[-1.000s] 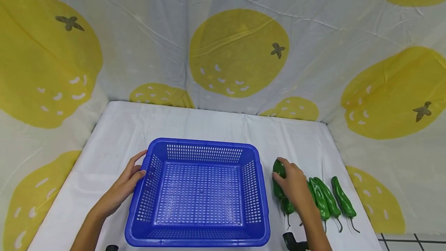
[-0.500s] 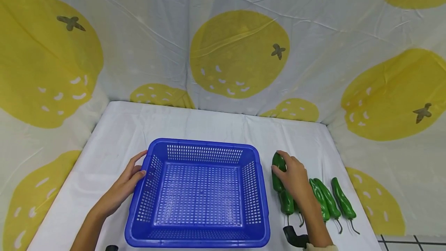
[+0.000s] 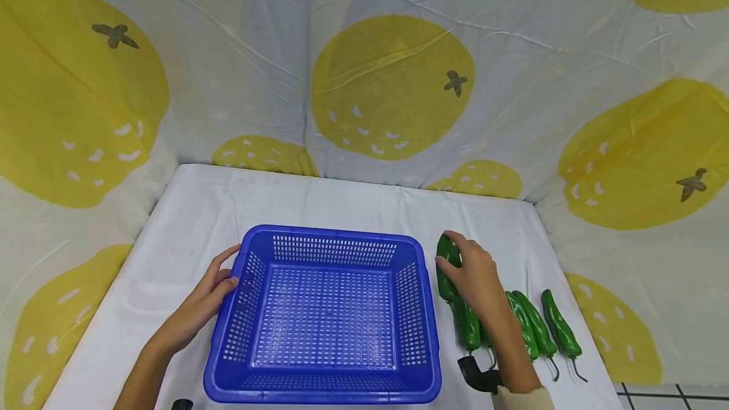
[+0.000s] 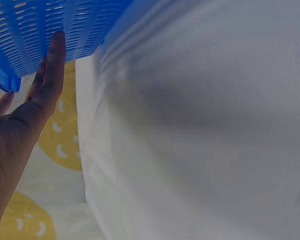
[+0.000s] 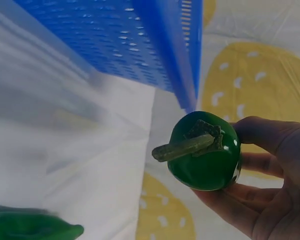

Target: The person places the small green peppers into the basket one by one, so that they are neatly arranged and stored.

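Note:
My right hand [image 3: 475,280] holds a green pepper [image 3: 447,273] between thumb and fingers, just right of the blue plastic basket [image 3: 431,359]. In the right wrist view, the pepper [image 5: 202,155] shows its stem end toward the camera. Another green pepper [image 3: 467,326] lies partly behind the held one in the head view. My left hand [image 3: 199,302] rests on the outside of the basket's left rim. Its fingers look straight against the slotted wall [image 4: 80,35] in the left wrist view. Inside the basket only the bare perforated bottom shows.
Further right several long green peppers [image 3: 560,324] lie on the white cloth [image 3: 342,198], some half hidden behind my right forearm. A dark curved object [image 3: 478,376] shows by the right wrist. Lemon-patterned fabric [image 3: 393,87] hangs at the back and sides.
My right hand has moved away from me and slightly left with the held pepper, uncovering more of the pepper behind it. The left hand and the basket have stayed in place.

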`<action>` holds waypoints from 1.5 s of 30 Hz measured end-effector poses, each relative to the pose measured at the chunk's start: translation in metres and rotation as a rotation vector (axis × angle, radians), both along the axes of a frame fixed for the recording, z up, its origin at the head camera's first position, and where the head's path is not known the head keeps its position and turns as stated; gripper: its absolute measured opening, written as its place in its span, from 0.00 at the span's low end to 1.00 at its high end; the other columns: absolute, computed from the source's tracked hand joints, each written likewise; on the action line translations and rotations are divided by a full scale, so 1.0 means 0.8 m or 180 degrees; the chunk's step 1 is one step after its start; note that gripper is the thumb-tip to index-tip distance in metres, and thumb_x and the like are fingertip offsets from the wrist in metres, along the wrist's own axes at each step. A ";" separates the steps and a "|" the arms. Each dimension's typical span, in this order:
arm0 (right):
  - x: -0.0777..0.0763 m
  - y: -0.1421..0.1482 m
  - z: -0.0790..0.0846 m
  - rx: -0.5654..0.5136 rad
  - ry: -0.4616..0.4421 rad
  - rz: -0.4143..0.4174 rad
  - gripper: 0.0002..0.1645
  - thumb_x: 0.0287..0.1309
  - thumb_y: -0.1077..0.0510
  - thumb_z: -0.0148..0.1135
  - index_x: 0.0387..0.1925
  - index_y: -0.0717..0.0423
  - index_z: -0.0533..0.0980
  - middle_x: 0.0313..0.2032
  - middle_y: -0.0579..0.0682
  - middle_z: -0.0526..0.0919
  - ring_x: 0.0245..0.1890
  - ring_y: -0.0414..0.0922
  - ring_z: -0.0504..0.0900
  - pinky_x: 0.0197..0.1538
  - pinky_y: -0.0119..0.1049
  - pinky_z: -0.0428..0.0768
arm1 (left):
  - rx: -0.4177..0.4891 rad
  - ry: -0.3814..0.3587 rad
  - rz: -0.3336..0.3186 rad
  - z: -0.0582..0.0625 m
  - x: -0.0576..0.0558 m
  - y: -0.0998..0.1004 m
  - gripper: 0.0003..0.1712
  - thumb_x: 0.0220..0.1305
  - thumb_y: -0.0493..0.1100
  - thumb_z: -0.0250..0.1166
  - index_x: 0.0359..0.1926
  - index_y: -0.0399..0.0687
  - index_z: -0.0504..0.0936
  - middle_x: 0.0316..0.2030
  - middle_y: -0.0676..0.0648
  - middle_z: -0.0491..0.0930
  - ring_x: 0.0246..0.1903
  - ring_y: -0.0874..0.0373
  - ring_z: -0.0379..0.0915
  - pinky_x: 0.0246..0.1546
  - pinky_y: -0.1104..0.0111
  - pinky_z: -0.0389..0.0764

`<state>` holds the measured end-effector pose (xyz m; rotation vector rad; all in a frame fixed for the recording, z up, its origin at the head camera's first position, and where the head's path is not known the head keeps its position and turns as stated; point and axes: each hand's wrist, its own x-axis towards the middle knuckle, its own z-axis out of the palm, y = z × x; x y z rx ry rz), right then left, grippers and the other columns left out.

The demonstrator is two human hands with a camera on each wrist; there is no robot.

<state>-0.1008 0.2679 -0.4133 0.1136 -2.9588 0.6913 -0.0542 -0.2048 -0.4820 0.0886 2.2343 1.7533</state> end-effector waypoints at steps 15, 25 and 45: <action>-0.014 -0.027 0.008 -0.0087 0.0016 0.0124 0.32 0.61 0.54 0.69 0.65 0.56 0.71 0.39 0.58 0.81 0.31 0.49 0.77 0.31 0.41 0.79 | 0.0013 0.0030 -0.0021 -0.001 0.000 0.000 0.34 0.79 0.47 0.46 0.79 0.64 0.43 0.61 0.30 0.65 0.52 0.39 0.75 0.47 0.40 0.79; -0.019 -0.046 0.012 -0.0234 -0.0075 0.0273 0.32 0.61 0.54 0.69 0.65 0.55 0.71 0.42 0.59 0.81 0.33 0.49 0.80 0.29 0.38 0.82 | 0.0017 0.0037 -0.0032 -0.002 0.001 0.000 0.34 0.80 0.47 0.45 0.79 0.64 0.43 0.60 0.30 0.66 0.50 0.40 0.76 0.47 0.43 0.80; -0.029 -0.094 0.021 -0.0359 -0.0146 0.0525 0.32 0.62 0.53 0.68 0.66 0.54 0.71 0.42 0.57 0.81 0.38 0.51 0.81 0.30 0.36 0.84 | 0.0019 0.0110 -0.0017 0.000 0.003 0.000 0.35 0.79 0.47 0.47 0.79 0.63 0.42 0.61 0.30 0.66 0.51 0.40 0.75 0.48 0.40 0.79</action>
